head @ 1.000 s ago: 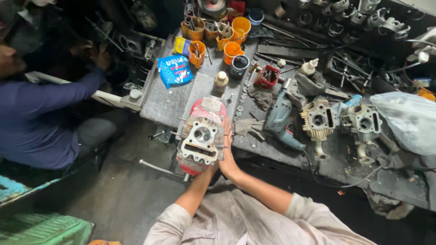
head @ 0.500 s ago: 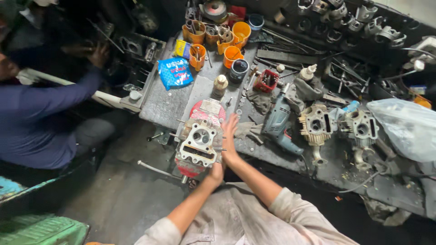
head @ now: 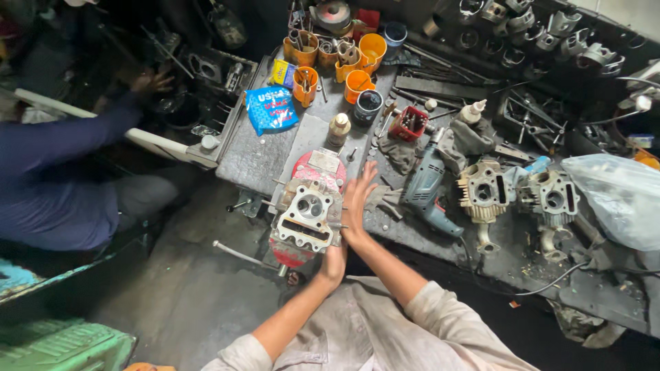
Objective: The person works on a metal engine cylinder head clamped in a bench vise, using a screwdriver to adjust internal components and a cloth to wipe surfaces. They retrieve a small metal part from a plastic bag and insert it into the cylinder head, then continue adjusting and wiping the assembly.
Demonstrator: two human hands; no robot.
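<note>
Cluttered workshop bench (head: 261, 161), dark and greasy, seen from above; bare grey floor along its near edge. Metal engine cylinder head (head: 306, 214) sits clamped in a red vise (head: 297, 249) at the bench's near edge, toward the left end, port openings facing up.

Right hand (head: 357, 203): arm comes up from the bottom, forearm angled up-left, palm flat against the right side of the cylinder head, fingers straight and slightly spread, pointing away from the body. Touching, not gripping.

Left hand (head: 335, 262): forearm rises from bottom left, wrist tucked just below the right wrist at the near-right corner of the cylinder head. Fingers mostly hidden under the part and the other arm, cannot tell if curled or open, nor whether they hold anything.

Just right of the right hand: grey rag, then blue power drill (head: 425, 189) lying on the bench. Further right, two more cylinder heads (head: 485, 192) side by side, and a clear plastic bag (head: 619, 196) at the right edge. Back of bench: orange cups (head: 357, 86) holding small tools, blue packet (head: 270, 108), small red box (head: 411, 124).

Another person in a dark blue sleeve (head: 62, 144) sits at left, hand (head: 150, 82) reaching into parts at the far left corner.
</note>
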